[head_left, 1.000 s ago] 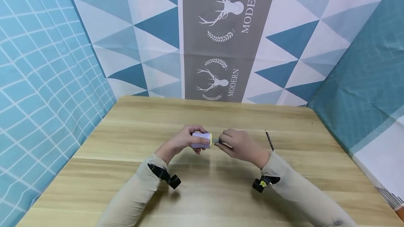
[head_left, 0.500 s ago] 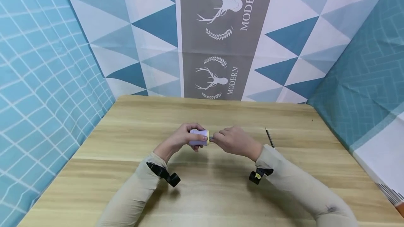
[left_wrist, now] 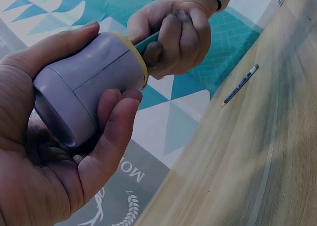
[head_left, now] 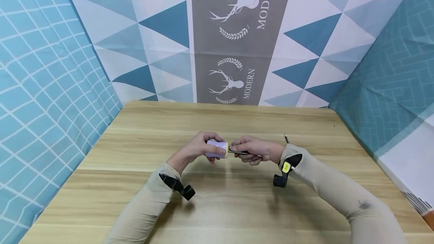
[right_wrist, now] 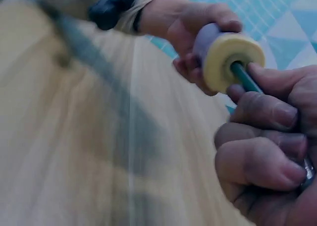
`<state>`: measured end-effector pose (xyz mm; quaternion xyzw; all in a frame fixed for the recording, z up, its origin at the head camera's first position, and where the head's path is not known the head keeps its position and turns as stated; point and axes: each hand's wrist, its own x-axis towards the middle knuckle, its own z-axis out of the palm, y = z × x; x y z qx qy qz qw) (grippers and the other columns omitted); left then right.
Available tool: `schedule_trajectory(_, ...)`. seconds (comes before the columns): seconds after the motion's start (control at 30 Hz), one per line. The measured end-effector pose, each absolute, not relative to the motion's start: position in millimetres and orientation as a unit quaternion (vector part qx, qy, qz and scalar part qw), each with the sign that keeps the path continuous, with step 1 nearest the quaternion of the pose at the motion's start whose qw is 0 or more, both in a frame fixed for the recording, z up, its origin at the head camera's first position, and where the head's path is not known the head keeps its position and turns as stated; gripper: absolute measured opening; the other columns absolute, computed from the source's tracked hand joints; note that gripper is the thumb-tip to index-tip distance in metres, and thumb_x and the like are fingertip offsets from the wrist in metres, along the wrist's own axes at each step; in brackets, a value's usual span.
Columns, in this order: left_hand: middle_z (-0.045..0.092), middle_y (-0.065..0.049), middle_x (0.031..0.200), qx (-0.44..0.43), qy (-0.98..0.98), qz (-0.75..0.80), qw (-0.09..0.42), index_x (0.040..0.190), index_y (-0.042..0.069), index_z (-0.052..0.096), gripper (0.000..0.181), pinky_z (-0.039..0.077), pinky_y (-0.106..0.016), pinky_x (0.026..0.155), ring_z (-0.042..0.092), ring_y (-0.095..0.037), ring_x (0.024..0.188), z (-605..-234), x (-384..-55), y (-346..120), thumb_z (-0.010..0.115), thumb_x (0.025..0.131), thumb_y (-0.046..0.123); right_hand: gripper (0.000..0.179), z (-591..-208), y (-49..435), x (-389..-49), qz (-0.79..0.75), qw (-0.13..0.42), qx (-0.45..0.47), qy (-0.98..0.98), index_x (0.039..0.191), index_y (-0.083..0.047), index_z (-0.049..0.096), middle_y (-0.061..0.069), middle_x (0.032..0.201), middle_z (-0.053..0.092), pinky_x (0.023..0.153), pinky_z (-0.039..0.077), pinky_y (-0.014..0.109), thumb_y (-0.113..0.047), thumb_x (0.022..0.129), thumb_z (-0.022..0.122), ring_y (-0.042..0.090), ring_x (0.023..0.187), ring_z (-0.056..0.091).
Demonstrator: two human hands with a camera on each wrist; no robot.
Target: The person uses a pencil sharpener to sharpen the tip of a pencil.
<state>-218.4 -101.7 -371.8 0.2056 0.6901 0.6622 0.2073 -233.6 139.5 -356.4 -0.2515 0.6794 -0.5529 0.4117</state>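
Green pencil (right_wrist: 246, 78) inserted in purple sharpener (left_wrist: 94, 65).
Sharpener gripped by left hand (head_left: 195, 150), pencil by right hand (head_left: 257, 148); tilt should be avoided.

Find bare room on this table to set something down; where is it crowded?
Free table: near, between left sleeve and right sleeve; the far strip before the back cloth; left sleeve to grid cloth. Crowded: the middle, where left hand holds a purple cylinder, right hand a green stick; a pencil lies by the right sleeve.

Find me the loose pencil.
In the head view, the loose pencil lies on the table right of centre, partly hidden by the right sleeve.
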Motion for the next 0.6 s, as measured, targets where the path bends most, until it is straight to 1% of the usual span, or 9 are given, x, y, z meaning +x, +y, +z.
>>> schedule_trajectory(0.03,0.064,-0.015,0.084,0.205,0.691,0.661,0.208,0.106,-0.008,0.064,0.034,0.058,-0.032,0.051,0.063,-0.022,0.059,-371,-218,-102,0.077,0.079,0.008,0.027,-357,140,-234,-0.558,0.423,-0.238,0.673,0.082,-0.007,0.051,-0.008,0.049,0.030,0.032,0.022,0.018,-0.017,0.107,0.044,0.002,0.037,0.026)
schedule_trajectory(0.07,0.064,-0.015,0.084,0.203,0.692,0.660,0.209,0.107,-0.008,0.064,0.035,0.058,-0.032,0.051,0.063,-0.021,0.059,-371,-218,-101,0.077,0.079,0.008,0.027,-357,140,-234,-0.556,0.422,-0.234,0.677,0.083,-0.007,0.051,-0.008,0.049,0.031,0.033,0.023,0.018,-0.018,0.107,0.044,0.002,0.037,0.026)
schedule_trajectory(0.13,0.064,-0.016,0.085,0.201,0.694,0.659,0.209,0.108,-0.009,0.063,0.036,0.058,-0.031,0.052,0.063,-0.019,0.058,-371,-217,-101,0.077,0.079,0.008,0.028,-355,141,-233,-0.531,0.383,-0.260,0.710,0.084,-0.005,0.053,-0.006,0.050,0.033,0.034,0.025,0.020,-0.020,0.106,0.046,0.005,0.038,0.028)
schedule_trajectory(0.17,0.064,-0.016,0.086,0.199,0.695,0.659,0.209,0.108,-0.009,0.063,0.036,0.058,-0.031,0.052,0.063,-0.019,0.058,-371,-217,-100,0.076,0.079,0.008,0.028,-353,142,-231,-0.511,0.350,-0.281,0.733,0.084,-0.005,0.053,-0.006,0.051,0.034,0.036,0.027,0.021,-0.022,0.106,0.048,0.006,0.039,0.029)
schedule_trajectory(0.23,0.064,-0.016,0.086,0.197,0.697,0.658,0.206,0.110,-0.009,0.063,0.037,0.058,-0.031,0.052,0.063,-0.018,0.057,-370,-218,-100,0.076,0.080,0.009,0.028,-351,144,-229,-0.458,0.260,-0.334,0.782,0.083,-0.006,0.055,-0.005,0.055,0.038,0.039,0.030,0.023,-0.024,0.105,0.052,0.008,0.043,0.032)
schedule_trajectory(0.3,0.064,-0.016,0.086,0.199,0.697,0.659,0.204,0.110,-0.009,0.063,0.037,0.058,-0.031,0.053,0.063,-0.018,0.058,-370,-218,-99,0.076,0.081,0.009,0.024,-350,146,-225,-0.396,0.155,-0.387,0.818,0.084,-0.009,0.058,-0.006,0.059,0.043,0.043,0.034,0.025,-0.024,0.103,0.055,0.008,0.047,0.036)
schedule_trajectory(0.43,0.063,-0.015,0.086,0.197,0.690,0.667,0.201,0.114,-0.009,0.062,0.039,0.058,-0.031,0.053,0.063,-0.018,0.058,-369,-218,-100,0.075,0.082,0.010,0.013,-352,150,-218,-0.276,-0.066,-0.483,0.828,0.088,-0.014,0.061,-0.010,0.067,0.051,0.049,0.039,0.022,-0.019,0.100,0.062,0.003,0.054,0.041)
schedule_trajectory(0.5,0.063,-0.015,0.086,0.194,0.685,0.673,0.202,0.116,-0.010,0.060,0.042,0.058,-0.031,0.053,0.063,-0.018,0.058,-369,-218,-102,0.074,0.082,0.010,0.012,-355,150,-216,-0.217,-0.170,-0.523,0.807,0.090,-0.013,0.062,-0.008,0.071,0.055,0.050,0.043,0.021,-0.018,0.100,0.060,0.003,0.057,0.045)
schedule_trajectory(0.6,0.062,-0.015,0.086,0.187,0.679,0.681,0.202,0.118,-0.012,0.058,0.046,0.058,-0.030,0.052,0.062,-0.018,0.057,-369,-218,-104,0.073,0.081,0.010,0.021,-359,147,-216,-0.124,-0.309,-0.559,0.760,0.088,-0.009,0.063,-0.001,0.074,0.056,0.049,0.047,0.022,-0.019,0.103,0.053,0.008,0.059,0.049)
